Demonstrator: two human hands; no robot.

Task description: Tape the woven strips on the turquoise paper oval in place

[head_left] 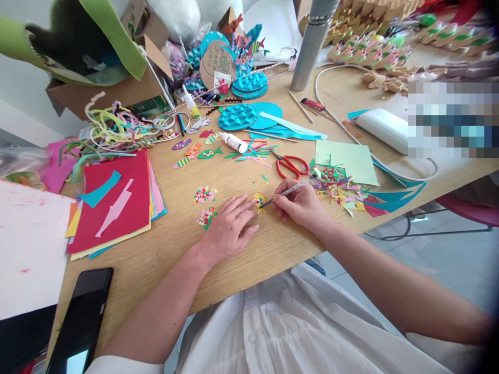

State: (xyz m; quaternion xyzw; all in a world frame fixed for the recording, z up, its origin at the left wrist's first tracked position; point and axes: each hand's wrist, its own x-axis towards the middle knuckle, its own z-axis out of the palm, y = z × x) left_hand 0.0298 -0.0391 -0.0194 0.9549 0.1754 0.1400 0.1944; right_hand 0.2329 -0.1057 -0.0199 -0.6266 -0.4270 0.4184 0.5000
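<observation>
A small yellow paper fish (259, 200) with coloured bits lies flat on the wooden table (179, 192). My left hand (231, 226) rests palm down just left of it, fingers spread and holding nothing. In my right hand (294, 203) is a thin pen-like tool (290, 190), its tip touching or very near the fish. Two piles of tiny paper pieces, an upper pile (205, 195) and a lower pile (207, 217), sit beyond my left fingers. Several decorated paper fish (209, 152) lie further back, next to a white glue bottle (234, 142).
Red-handled scissors (291, 165) and paper scraps (335, 182) lie behind my right hand. Coloured sheets (117, 208) and a black phone (83, 317) are at the left. A metal flask (312, 49), a white cable and a white power strip (384, 130) stand or lie at the back right.
</observation>
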